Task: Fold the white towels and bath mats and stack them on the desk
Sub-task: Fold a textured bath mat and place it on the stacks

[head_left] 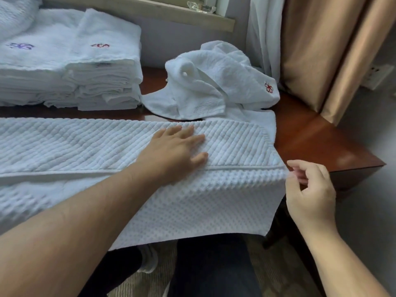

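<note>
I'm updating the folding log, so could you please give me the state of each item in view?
Bath mat: folded lengthwise, front part hanging over the desk edge.
Left hand: flat, pressing the mat.
Right hand: pinching the mat's right edge.
Loose towels: crumpled, unfolded.
Folded towels: stacked.
Desk: right end bare.
Curtain: hanging beside the desk.

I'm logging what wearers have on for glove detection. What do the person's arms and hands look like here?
Both hands are bare: no gloves, rings, watch or bracelet on the left hand or the right hand. Both forearms are uncovered, with no sleeve in view.
</note>
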`<state>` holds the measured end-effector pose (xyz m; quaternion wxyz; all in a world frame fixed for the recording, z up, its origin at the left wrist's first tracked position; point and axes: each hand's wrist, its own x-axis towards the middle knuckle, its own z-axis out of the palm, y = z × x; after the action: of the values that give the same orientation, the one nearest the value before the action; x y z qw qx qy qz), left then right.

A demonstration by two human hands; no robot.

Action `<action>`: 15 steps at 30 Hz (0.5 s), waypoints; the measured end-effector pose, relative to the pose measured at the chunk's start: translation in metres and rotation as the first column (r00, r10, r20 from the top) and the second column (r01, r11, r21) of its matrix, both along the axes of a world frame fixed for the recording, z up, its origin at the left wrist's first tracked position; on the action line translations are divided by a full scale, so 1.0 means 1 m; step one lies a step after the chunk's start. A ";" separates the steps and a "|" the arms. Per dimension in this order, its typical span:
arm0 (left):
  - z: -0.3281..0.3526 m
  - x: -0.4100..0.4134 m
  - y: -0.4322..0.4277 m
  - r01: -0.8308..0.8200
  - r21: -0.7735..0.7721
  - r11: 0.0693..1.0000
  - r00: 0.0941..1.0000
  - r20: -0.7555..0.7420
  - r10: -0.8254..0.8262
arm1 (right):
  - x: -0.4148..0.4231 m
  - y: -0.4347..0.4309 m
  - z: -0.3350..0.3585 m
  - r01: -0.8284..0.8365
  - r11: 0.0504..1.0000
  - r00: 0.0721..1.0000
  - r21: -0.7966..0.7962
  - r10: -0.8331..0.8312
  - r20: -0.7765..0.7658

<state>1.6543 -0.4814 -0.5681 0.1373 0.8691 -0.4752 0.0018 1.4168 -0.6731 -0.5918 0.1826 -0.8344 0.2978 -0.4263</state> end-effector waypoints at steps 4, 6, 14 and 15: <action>0.000 0.000 -0.001 -0.005 -0.014 1.000 1.000 0.005 0.005 | -0.017 -0.009 -0.001 0.169 0.953 0.931 0.252 -0.070 -0.358; 0.000 0.000 0.000 -0.004 -0.015 1.000 1.000 0.006 0.004 | -0.023 -0.011 -0.006 0.181 0.898 0.808 0.401 0.096 -0.582; 0.000 -0.004 0.006 0.025 -0.266 0.964 0.998 0.065 -0.008 | -0.030 0.005 -0.009 0.108 0.893 0.685 0.438 0.252 -0.684; 0.001 -0.006 0.007 0.049 -0.327 0.944 0.996 0.081 -0.023 | -0.031 0.008 -0.001 0.111 0.897 0.717 0.428 0.226 -0.659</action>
<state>1.6480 -0.4741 -0.5675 0.2619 0.8245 -0.4890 0.1115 1.3860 -0.6647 -0.5931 0.2538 -0.8783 0.4051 0.0024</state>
